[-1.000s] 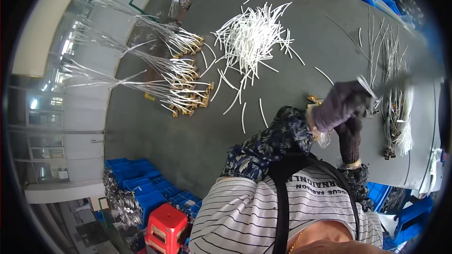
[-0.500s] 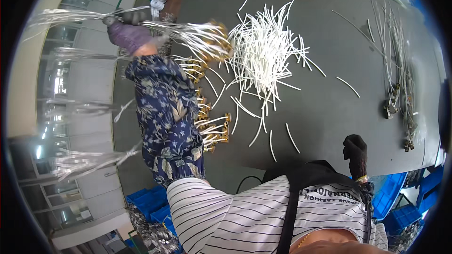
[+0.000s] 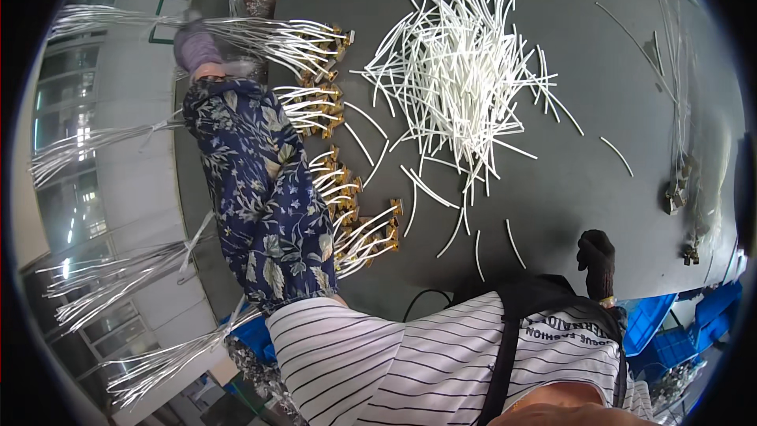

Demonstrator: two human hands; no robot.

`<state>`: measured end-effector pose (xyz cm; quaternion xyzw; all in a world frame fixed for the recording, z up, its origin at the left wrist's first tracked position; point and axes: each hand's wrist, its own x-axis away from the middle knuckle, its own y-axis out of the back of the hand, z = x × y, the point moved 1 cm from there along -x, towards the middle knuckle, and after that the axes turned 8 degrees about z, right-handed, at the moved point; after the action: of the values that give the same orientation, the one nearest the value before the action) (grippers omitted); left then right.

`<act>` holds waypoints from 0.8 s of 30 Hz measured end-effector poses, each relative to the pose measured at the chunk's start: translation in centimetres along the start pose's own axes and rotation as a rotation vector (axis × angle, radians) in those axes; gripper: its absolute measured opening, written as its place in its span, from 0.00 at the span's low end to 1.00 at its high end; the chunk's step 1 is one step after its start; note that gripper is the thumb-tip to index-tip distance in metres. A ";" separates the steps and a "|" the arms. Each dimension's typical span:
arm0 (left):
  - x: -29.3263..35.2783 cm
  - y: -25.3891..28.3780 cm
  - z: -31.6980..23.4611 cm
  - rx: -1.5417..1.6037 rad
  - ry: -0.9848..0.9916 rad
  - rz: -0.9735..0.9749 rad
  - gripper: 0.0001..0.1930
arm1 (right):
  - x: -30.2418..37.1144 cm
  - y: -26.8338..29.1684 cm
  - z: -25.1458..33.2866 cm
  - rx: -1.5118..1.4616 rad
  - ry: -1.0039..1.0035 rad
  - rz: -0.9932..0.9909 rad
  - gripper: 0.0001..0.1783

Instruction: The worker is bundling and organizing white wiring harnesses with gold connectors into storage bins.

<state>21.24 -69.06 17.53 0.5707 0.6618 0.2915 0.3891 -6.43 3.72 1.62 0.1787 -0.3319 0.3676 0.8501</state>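
In a purple-grey glove, my left hand (image 3: 197, 46) is at the far left, its fingers curled round a tied bundle of thin silvery wires (image 3: 236, 30); motion blurs the fingertips. White sleeves and brassy connectors (image 3: 337, 51) at the bundle's end rest on the dark table. More such bundles line the left edge towards me, including one with white sleeves (image 3: 364, 243) nearest my body. My right hand (image 3: 596, 256), in a dark knitted glove, is closed in a fist by the table's front edge, and nothing shows in it.
A large heap of white tubing pieces (image 3: 469, 71) covers the middle of the grey table (image 3: 583, 189), with loose pieces around it. At the right lie wires with metal connectors (image 3: 676, 189). Blue bins (image 3: 648, 327) stand below the right edge. Wire tails overhang the left edge.
My left hand has brought the wire bundle down on the table's far left side, its connectors now lying beside the other bundles. The right hand remains in a fist.
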 end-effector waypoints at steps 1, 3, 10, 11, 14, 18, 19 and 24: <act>1.2 0.5 -0.6 -0.243 0.011 0.047 0.29 | -0.2 0.0 -0.1 0.000 -0.033 -0.003 0.07; 4.7 0.0 -2.0 -0.787 -0.197 0.373 0.27 | -0.5 -0.1 -0.1 0.043 -0.005 0.036 0.08; 15.9 -5.7 -0.1 -1.341 -0.497 0.677 0.19 | -1.5 1.4 -1.0 0.284 -0.112 0.015 0.09; 16.5 -6.4 1.0 -1.361 -0.573 0.706 0.16 | -1.8 1.7 -1.2 0.321 -0.148 0.025 0.09; 17.3 -8.0 4.1 -1.227 -0.868 0.467 0.10 | -2.0 1.8 -1.5 0.310 -0.175 0.025 0.09; 18.0 -9.7 6.2 -1.333 -0.904 0.525 0.10 | -1.7 2.0 -1.2 0.320 -0.171 -0.010 0.08; 18.1 -10.2 5.8 -1.381 -0.894 0.519 0.10 | -1.6 2.1 -1.0 0.274 -0.181 -0.019 0.08; 22.2 -10.4 1.5 -1.342 -0.967 0.311 0.11 | -1.7 1.8 0.0 0.432 -0.241 -0.059 0.08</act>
<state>16.02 -49.20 4.09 0.3648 0.0223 0.3968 0.8420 -8.67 4.10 0.53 0.4086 -0.3394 0.3813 0.7566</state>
